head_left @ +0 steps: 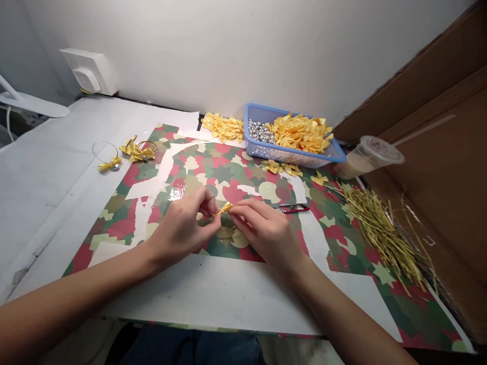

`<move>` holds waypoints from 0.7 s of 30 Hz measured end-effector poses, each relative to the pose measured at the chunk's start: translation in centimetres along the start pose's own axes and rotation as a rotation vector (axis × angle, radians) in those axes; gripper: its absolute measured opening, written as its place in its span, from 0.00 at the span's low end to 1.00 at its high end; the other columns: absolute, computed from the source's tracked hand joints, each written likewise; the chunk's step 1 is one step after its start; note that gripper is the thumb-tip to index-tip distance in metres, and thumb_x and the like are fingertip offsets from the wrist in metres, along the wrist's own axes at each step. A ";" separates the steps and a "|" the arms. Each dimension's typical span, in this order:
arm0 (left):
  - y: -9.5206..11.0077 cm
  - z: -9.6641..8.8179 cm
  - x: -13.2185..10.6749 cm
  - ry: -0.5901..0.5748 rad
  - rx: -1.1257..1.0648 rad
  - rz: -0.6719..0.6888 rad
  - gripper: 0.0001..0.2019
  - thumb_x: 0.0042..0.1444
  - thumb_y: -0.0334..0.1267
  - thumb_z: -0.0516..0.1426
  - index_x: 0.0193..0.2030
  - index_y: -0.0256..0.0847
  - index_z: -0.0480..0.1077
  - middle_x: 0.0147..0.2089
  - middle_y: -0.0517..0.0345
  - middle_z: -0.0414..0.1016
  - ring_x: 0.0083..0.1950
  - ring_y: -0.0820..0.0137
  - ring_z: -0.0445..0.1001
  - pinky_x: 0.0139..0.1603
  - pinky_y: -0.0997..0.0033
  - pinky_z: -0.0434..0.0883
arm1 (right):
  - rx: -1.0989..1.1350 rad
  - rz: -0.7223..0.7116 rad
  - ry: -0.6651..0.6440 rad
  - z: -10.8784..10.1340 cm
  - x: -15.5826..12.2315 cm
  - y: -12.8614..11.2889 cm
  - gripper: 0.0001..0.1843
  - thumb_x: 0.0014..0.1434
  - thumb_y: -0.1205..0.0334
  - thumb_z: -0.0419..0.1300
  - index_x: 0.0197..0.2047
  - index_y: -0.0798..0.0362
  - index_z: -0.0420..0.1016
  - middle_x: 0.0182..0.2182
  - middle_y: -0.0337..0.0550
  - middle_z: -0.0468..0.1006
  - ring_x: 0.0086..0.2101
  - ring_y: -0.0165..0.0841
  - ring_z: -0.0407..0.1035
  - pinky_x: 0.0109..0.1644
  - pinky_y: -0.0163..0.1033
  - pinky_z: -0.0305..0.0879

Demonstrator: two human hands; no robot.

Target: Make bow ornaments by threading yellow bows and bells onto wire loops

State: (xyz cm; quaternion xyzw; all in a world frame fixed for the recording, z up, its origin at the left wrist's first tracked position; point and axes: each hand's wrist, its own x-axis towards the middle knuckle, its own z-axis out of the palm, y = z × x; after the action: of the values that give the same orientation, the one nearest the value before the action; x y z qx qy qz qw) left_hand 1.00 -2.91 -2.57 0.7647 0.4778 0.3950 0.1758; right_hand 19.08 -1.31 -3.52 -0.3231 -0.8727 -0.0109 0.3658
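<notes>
My left hand [188, 223] and my right hand [262, 228] meet over the patterned paper [213, 172], both pinching a small yellow ribbon bow [225, 208] between their fingertips. The bow is held just above the table, a little in front of me. A pair of red-handled snips [292, 207] lies just right of my right hand.
A blue basket [292, 152] at the back holds yellow bows and silver beads. More bows [224, 126] are piled left of it. Finished wire rings with bows [133, 149] lie at the left. Gold twist ties [380, 228] and a plastic cup [367, 157] are at the right.
</notes>
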 end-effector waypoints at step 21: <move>0.0 -0.1 -0.1 0.020 0.014 -0.022 0.10 0.49 0.26 0.55 0.29 0.42 0.56 0.25 0.66 0.66 0.24 0.77 0.68 0.26 0.77 0.70 | 0.289 0.249 -0.142 0.2 -0.2 -0.7 0.07 0.63 0.70 0.51 0.36 0.52 0.68 0.27 0.40 0.75 0.25 0.29 0.70 0.27 0.33 0.67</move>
State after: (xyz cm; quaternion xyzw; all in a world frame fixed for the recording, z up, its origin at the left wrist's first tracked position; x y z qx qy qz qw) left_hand 0.92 -2.97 -2.57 0.7567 0.4904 0.3974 0.1701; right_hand 18.67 -1.97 -3.65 -0.3726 -0.8420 0.1826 0.3446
